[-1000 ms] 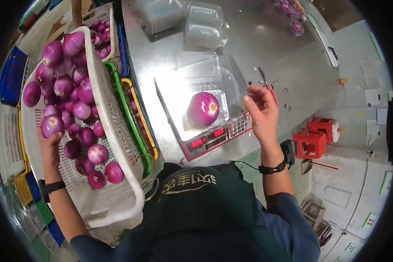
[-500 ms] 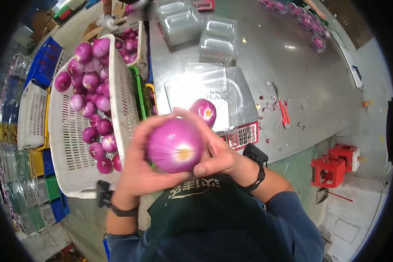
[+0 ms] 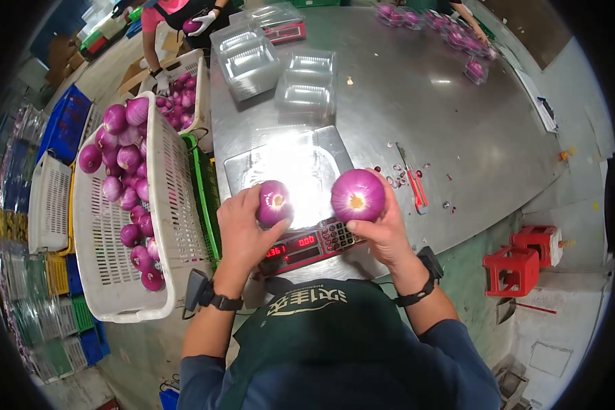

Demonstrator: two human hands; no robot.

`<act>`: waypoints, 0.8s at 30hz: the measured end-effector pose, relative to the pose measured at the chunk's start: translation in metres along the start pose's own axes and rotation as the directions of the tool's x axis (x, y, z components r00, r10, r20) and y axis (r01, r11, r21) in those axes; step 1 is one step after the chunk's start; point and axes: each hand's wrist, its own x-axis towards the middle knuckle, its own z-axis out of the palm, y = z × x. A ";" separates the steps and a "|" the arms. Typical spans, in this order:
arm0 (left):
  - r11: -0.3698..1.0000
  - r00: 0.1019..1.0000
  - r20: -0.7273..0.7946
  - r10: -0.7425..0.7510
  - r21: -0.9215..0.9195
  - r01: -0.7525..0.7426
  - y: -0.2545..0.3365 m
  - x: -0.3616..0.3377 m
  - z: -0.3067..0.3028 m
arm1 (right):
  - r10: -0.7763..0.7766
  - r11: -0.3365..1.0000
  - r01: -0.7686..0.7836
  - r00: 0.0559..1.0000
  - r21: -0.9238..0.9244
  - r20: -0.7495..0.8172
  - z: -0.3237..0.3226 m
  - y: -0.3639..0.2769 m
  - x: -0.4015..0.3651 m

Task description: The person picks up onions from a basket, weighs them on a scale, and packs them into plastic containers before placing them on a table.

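My left hand (image 3: 242, 222) curls around a smaller red onion (image 3: 273, 203) over the near left of a digital scale (image 3: 297, 256). In my right hand (image 3: 388, 236) is a larger red onion (image 3: 357, 196), its pale root end facing me, over the scale's right side. Strong glare whitens the steel weighing plate (image 3: 239, 167) between the hands, and I cannot make out clearly what lies on it. Red digits glow on the scale's display, beside a keypad.
Left of me stands a white crate (image 3: 160, 273) of red onions (image 3: 129, 157). Stacked clear plastic containers (image 3: 249, 65) sit on the steel table (image 3: 451, 130). A red-handled knife (image 3: 417, 191) lies among peel scraps. A gloved co-worker (image 3: 184, 14) handles onions at a second crate (image 3: 201, 96).
Both hands were around the large onion; now it is in my right hand, further right. My left hand has moved to the smaller onion. A co-worker has come into view at the top left.
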 end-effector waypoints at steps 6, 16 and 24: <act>0.973 0.971 0.099 -0.218 -0.050 0.223 0.026 0.017 0.006 | -0.044 0.988 0.039 0.999 -0.147 -0.031 -0.019 0.005 0.009; 0.956 0.965 -0.126 -0.230 -0.213 0.200 0.009 -0.005 0.029 | -0.368 0.374 0.417 0.886 -0.828 0.280 0.027 0.016 0.038; 0.972 0.983 -0.121 -0.140 -0.205 0.113 -0.006 -0.004 0.029 | -0.446 0.211 0.445 0.836 -0.871 0.319 0.039 0.044 0.051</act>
